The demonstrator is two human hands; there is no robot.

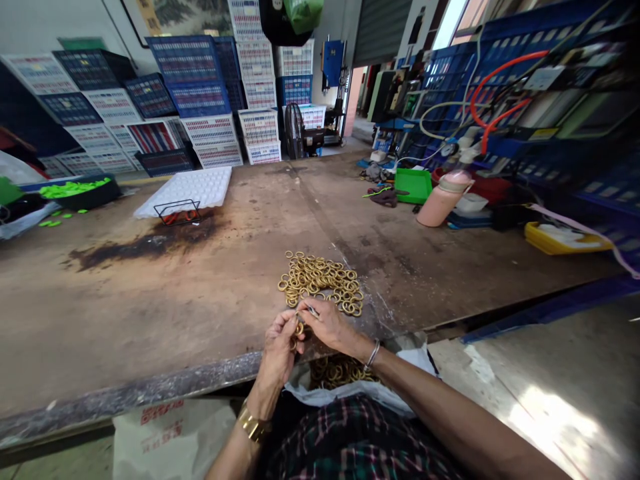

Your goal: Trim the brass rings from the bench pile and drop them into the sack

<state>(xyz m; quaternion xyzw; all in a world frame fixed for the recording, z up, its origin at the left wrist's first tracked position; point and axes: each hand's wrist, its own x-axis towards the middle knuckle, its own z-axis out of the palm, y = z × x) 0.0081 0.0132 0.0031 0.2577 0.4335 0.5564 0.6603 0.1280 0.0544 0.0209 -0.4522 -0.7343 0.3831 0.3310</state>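
Note:
My left hand (281, 341) is closed around a few brass-coloured rings (299, 329) just above the table's front edge. Fingertips of my right hand (327, 325) meet those of the left, pinched together. A thin metallic piece (313, 311) shows at the right index finger; its kind is too small to make out. Just beyond both hands lies a loose pile of brass-coloured rings (320, 277) on the brown table (240, 293). Below the table edge, more rings (340, 371) fill a white sack (320, 397) at my lap.
A white dimpled tray (193, 189) and a black wire stand (177, 212) are at the back left, near a black tray of green pieces (95, 195). At right stand a pink bottle (443, 202), a green tray (413, 185) and a yellow tray (565, 240). Stacked crates (200, 100) line the back.

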